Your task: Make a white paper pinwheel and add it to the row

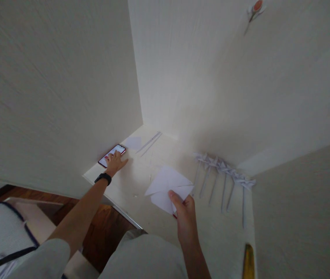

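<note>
My left hand (115, 162), with a dark watch on its wrist, lies over a phone (103, 161) with a lit screen by the left wall. Its fingers are spread, and the fingertips appear to touch the screen. Between thumb and fingers, my right hand (185, 213) grips a white square of paper (166, 180) with slits running in from its corners. A bit of red (175, 215) shows below the paper at my fingers; what it is I cannot make out. To the right lie several white paper pinwheels (223, 166) on thin sticks, side by side in a slanting row.
Thin paper sticks (150, 143) and a piece of white paper (133, 143) rest at the back of the white tabletop (135, 174). Walls close in on three sides. A yellow object (248, 261) shows at lower right, and a chair (2, 228) stands at lower left.
</note>
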A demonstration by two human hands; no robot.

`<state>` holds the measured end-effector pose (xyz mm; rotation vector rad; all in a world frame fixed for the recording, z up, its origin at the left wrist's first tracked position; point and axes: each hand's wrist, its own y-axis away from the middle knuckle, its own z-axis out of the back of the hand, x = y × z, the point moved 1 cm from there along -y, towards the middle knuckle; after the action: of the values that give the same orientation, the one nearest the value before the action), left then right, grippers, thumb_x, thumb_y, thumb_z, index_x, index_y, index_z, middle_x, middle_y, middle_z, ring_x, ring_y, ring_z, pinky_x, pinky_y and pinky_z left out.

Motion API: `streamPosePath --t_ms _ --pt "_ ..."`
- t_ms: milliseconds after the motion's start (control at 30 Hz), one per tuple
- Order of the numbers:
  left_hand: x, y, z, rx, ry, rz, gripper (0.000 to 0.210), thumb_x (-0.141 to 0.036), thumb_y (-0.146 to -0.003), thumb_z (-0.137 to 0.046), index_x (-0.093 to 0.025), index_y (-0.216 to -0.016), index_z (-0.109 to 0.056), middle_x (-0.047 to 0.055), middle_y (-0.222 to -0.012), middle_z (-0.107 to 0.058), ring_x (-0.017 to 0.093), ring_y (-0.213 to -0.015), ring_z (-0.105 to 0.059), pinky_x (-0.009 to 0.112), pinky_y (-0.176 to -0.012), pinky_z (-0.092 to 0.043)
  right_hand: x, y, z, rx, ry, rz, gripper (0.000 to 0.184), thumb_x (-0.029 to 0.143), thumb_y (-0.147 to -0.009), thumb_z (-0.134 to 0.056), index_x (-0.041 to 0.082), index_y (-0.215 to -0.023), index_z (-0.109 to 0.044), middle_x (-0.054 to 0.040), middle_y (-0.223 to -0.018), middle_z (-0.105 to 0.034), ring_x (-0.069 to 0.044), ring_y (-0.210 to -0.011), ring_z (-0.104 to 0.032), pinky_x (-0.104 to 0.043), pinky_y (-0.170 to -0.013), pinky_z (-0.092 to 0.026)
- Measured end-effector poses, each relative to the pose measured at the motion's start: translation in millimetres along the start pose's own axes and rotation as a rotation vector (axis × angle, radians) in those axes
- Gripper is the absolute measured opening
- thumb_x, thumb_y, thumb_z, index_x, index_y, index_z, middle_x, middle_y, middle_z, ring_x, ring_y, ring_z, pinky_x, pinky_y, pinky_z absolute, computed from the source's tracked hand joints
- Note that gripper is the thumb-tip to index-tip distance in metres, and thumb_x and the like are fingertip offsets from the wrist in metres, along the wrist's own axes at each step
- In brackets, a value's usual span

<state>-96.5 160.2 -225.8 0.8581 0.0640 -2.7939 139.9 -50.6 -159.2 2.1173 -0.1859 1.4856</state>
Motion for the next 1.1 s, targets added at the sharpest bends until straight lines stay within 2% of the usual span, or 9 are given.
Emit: streamPosePath --t_ms 100,200,267,367,433,500,567,733,1100 --pt "-7.9 13.7 9.9 0.007 0.121 0.01 0.042 -0.032 -0.09 -0.061 -0.017 -0.128 -0.054 0.012 -0.14 -0.049 0.032 -0.126 -0.049 0.057 -0.102 -0.041 -1.3 0.8 -4.0 -0.006 0.005 -0.071 0.036 0.042 -0.069 -0.077 0.014 -0.089 -0.069 -0.0044 -0.077 -0.075 -0.018 -0.065 -0.067 -0.029 -0.061 -0.052" --pt "-21.2 50.5 23.3 0.062 0.311 0.001 0.052 -0.029 -0.082 -0.067 -0.012 -0.128 -0.052 0.019 -0.147 -0.041 0.037 -0.136 -0.036 0.057 -0.107 -0.033 1.3 3.2 -8.9 0.007 0.019 -0.072 0.033 0.042 -0.07 -0.077 0.013 -0.085 -0.069 -0.0042 -0.076 -0.075 -0.018 -0.064 -0.066 -0.028 -0.06 -0.051" --pt "-31.7 86.6 33.5 0.166 0.472 -0.019 0.044 -0.036 -0.08 -0.067 -0.017 -0.119 -0.059 0.015 -0.14 -0.051 0.033 -0.125 -0.049 0.048 -0.1 -0.043 3.9 4.9 -13.0 0.029 0.025 -0.06 0.033 0.042 -0.07 -0.076 0.013 -0.086 -0.07 -0.0047 -0.08 -0.076 -0.018 -0.068 -0.067 -0.028 -0.064 -0.051" --pt "-44.7 142.5 49.6 0.35 0.693 -0.017 0.03 -0.046 -0.079 -0.065 -0.019 -0.09 -0.071 0.01 -0.105 -0.072 0.025 -0.096 -0.065 0.034 -0.085 -0.051 6.3 8.1 -18.5 0.065 0.056 -0.026 0.034 0.042 -0.071 -0.076 0.013 -0.087 -0.072 -0.007 -0.086 -0.077 -0.02 -0.076 -0.069 -0.029 -0.069 -0.053" --pt "-48.6 170.2 60.4 0.351 0.785 0.042 0.031 -0.048 -0.079 -0.065 -0.018 -0.081 -0.071 0.009 -0.091 -0.073 0.022 -0.085 -0.066 0.031 -0.079 -0.051 6.8 11.2 -20.7 0.073 0.11 0.016 0.034 0.043 -0.072 -0.075 0.013 -0.086 -0.073 -0.0085 -0.087 -0.078 -0.023 -0.079 -0.07 -0.031 -0.071 -0.053" --pt "-49.9 187.2 70.5 0.321 0.856 0.103 0.037 -0.052 -0.083 -0.06 -0.018 -0.087 -0.072 0.009 -0.095 -0.073 0.022 -0.086 -0.066 0.031 -0.079 -0.051 7.4 15.0 -21.9 0.069 0.17 0.072 0.033 0.044 -0.073 -0.073 0.013 -0.084 -0.074 -0.0094 -0.087 -0.078 -0.024 -0.081 -0.071 -0.032 -0.073 -0.054" --pt "-51.6 195.9 79.8 0.321 0.907 0.13 0.039 -0.053 -0.082 -0.062 -0.017 -0.09 -0.073 0.009 -0.094 -0.073 0.02 -0.082 -0.067 0.03 -0.079 -0.051 9.1 19.5 -22.5 0.068 0.213 0.126 0.031 0.044 -0.074 -0.072 0.013 -0.081 -0.074 -0.0098 -0.086 -0.078 -0.024 -0.081 -0.071 -0.033 -0.073 -0.054" --pt "-65.6 206.8 91.4 0.475 1.017 0.122 0.03 -0.042 -0.068 -0.08 -0.014 -0.075 -0.071 0.002 -0.069 -0.069 0.014 -0.068 -0.062 0.023 -0.069 -0.048 16.1 30.0 -24.8 0.086 0.267 0.207 0.028 0.041 -0.076 -0.07 0.013 -0.078 -0.075 -0.0096 -0.082 -0.078 -0.022 -0.074 -0.071 -0.032 -0.069 -0.055" --pt "-78.6 223.5 100.4 0.463 1.094 0.101 0.015 -0.026 -0.071 -0.079 -0.014 -0.067 -0.07 -0.001 -0.062 -0.067 0.008 -0.061 -0.058 0.017 -0.06 -0.044 25.3 40.5 -17.7 0.103 0.09 0.149 0.023 0.037 -0.072 -0.077 0.015 -0.079 -0.076 -0.0049 -0.08 -0.078 -0.017 -0.072 -0.071 -0.025 -0.066 -0.055"
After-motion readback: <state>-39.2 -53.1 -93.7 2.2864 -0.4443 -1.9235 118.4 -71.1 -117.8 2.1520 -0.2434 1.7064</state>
